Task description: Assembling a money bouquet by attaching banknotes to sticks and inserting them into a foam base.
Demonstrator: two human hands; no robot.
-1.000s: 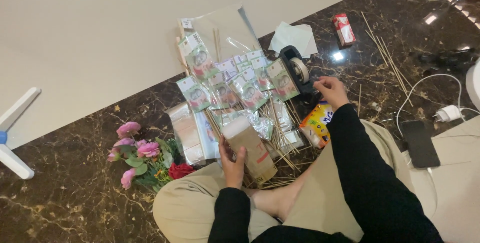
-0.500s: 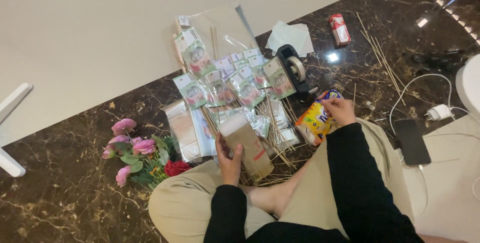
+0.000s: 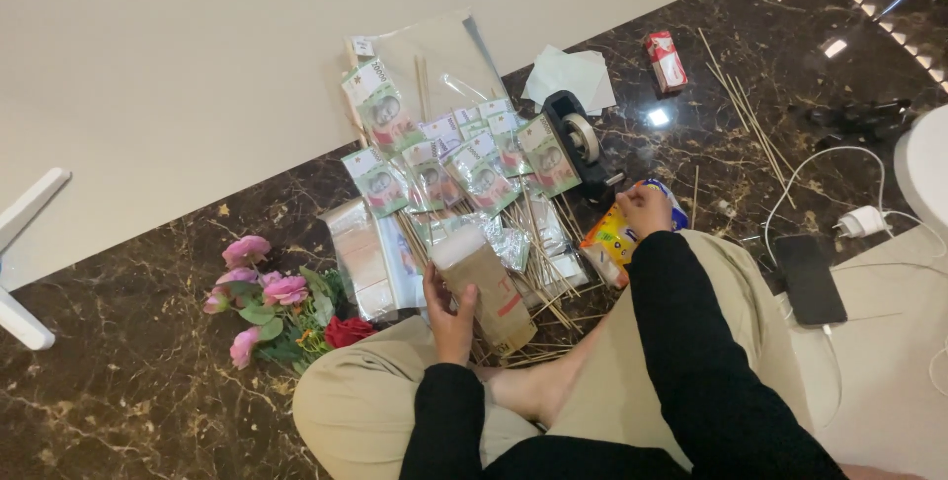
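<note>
Brown paper packet (image 3: 489, 287) clenched in left hand (image 3: 449, 317); right hand (image 3: 647, 208) grasps snack bag (image 3: 617, 243) beside tape dispenser (image 3: 578, 144).

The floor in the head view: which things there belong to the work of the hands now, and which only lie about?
In hand:
left hand holding brown paper-wrapped bundle
right hand on colourful snack packet
banknotes in clear sleeves on thin wooden sticks

Lying about:
black tape dispenser
pink artificial flowers
small red box
black phone
</note>
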